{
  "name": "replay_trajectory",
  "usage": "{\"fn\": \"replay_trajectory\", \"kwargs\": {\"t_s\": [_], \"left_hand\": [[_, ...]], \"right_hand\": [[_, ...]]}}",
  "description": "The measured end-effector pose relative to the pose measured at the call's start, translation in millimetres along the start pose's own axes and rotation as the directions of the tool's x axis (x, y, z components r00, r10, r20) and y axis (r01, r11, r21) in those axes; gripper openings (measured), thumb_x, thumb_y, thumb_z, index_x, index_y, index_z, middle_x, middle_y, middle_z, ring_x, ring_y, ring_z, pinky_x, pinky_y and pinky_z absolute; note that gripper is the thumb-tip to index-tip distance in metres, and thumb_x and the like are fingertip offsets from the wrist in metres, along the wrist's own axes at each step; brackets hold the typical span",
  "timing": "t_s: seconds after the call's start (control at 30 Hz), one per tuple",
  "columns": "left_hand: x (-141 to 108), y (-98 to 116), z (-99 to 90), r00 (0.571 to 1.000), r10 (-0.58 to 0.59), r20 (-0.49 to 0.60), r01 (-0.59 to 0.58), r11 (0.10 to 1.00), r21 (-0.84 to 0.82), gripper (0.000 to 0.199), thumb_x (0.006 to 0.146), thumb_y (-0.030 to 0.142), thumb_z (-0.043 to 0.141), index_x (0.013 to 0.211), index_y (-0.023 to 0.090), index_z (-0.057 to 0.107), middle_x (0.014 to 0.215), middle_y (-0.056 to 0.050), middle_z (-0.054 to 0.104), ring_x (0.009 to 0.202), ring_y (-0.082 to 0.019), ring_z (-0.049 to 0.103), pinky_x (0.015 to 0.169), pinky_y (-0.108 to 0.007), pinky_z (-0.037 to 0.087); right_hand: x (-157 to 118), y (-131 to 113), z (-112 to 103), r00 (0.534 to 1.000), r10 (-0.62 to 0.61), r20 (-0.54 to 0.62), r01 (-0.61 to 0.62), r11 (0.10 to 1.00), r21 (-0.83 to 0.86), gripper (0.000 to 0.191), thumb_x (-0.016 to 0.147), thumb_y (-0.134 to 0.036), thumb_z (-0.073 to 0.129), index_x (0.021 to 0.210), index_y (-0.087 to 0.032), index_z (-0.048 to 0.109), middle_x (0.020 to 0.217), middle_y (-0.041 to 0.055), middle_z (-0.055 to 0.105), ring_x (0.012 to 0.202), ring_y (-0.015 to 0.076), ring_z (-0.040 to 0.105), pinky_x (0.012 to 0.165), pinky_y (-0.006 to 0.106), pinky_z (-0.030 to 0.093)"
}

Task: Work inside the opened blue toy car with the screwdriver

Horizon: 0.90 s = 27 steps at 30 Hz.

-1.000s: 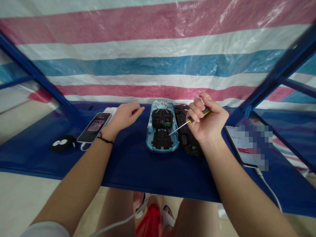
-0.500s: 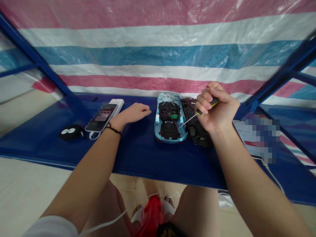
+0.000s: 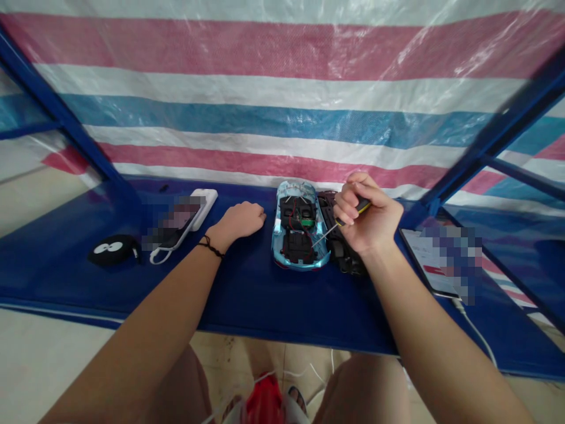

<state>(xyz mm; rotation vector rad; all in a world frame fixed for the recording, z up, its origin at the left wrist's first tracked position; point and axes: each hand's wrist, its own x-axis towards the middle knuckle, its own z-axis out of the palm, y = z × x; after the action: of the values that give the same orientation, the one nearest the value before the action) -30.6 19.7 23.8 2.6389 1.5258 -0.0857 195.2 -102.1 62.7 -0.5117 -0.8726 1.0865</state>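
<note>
Two hands sit at a blue toy car [image 3: 277, 235], belly-up on the blue shelf [image 3: 247, 300], black insides [image 3: 295, 247] and red wires [image 3: 291, 222] showing. The right hand [image 3: 364, 213] clenches its fingers on a yellow screwdriver [image 3: 364, 205], tip on the car; the left hand [image 3: 238, 221] curls loosely, holding nothing.

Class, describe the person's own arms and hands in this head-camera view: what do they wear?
The left hand and right hand are bare, without gloves. A thin black cord bracelet circles the left wrist; the right wrist has none. No sleeves show on the forearms.
</note>
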Motion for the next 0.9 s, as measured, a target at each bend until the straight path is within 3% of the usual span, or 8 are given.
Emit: {"fn": "replay_trajectory", "kwargs": {"t_s": [0.13, 0.47, 0.63, 0.8, 0.9], "left_hand": [[1, 1, -1.1, 0.998, -0.065, -0.013, 0.066, 0.998, 0.022, 0.050, 0.105, 0.033, 0.037, 0.122, 0.014, 0.079, 0.130, -0.026, 0.076, 0.121, -0.043, 0.074, 0.098, -0.053, 0.059], [6, -10, 0.3, 0.996, -0.081, -0.036, 0.081, 0.997, 0.006, 0.048, 0.105, 0.037, 0.038, 0.120, 0.019, 0.080, 0.130, -0.020, 0.078, 0.121, -0.039, 0.075, 0.098, -0.047, 0.059], [-3, -17, -12.9, 1.000, -0.007, -0.029, 0.008, 1.000, 0.009, 0.049, 0.106, 0.041, 0.038, 0.115, 0.020, 0.081, 0.127, -0.018, 0.079, 0.122, -0.037, 0.074, 0.099, -0.044, 0.056], [-13, -15, -23.9, 0.982, 0.138, 0.131, -0.139, 0.990, -0.002, 0.037, 0.101, 0.039, 0.054, 0.091, 0.021, 0.085, 0.100, -0.011, 0.084, 0.095, -0.027, 0.079, 0.088, -0.033, 0.054], [-14, -10, -23.3, 0.957, 0.213, 0.196, -0.213, 0.977, -0.021, 0.038, 0.101, 0.036, 0.054, 0.088, 0.020, 0.085, 0.093, -0.010, 0.084, 0.087, -0.025, 0.078, 0.083, -0.032, 0.053]], "right_hand": [[-2, -3, 1, 1.000, 0.026, -0.009, -0.026, 0.998, 0.051, 0.013, 0.071, -0.016, 0.076, 0.079, -0.019, 0.067, 0.054, -0.0075, 0.042, 0.043, 0.0051, 0.030, 0.037, 0.015, 0.028], [-4, -13, 0, 0.999, 0.020, 0.031, -0.022, 0.998, 0.065, 0.018, 0.074, -0.018, 0.081, 0.081, -0.021, 0.065, 0.059, -0.0082, 0.034, 0.046, 0.0049, 0.029, 0.039, 0.014, 0.031], [-2, -11, -2, 1.000, 0.015, 0.008, -0.015, 0.998, 0.057, 0.014, 0.073, -0.017, 0.079, 0.080, -0.020, 0.066, 0.057, -0.0078, 0.040, 0.046, 0.0049, 0.026, 0.038, 0.015, 0.029], [-1, -8, -3, 1.000, 0.010, -0.006, -0.009, 0.999, 0.053, 0.014, 0.074, -0.017, 0.078, 0.081, -0.020, 0.066, 0.057, -0.0076, 0.040, 0.045, 0.0051, 0.027, 0.037, 0.015, 0.028], [-1, -7, -2, 1.000, 0.010, -0.013, -0.009, 0.999, 0.052, 0.014, 0.073, -0.016, 0.078, 0.080, -0.020, 0.066, 0.056, -0.0077, 0.040, 0.044, 0.0050, 0.028, 0.037, 0.015, 0.028]]}}
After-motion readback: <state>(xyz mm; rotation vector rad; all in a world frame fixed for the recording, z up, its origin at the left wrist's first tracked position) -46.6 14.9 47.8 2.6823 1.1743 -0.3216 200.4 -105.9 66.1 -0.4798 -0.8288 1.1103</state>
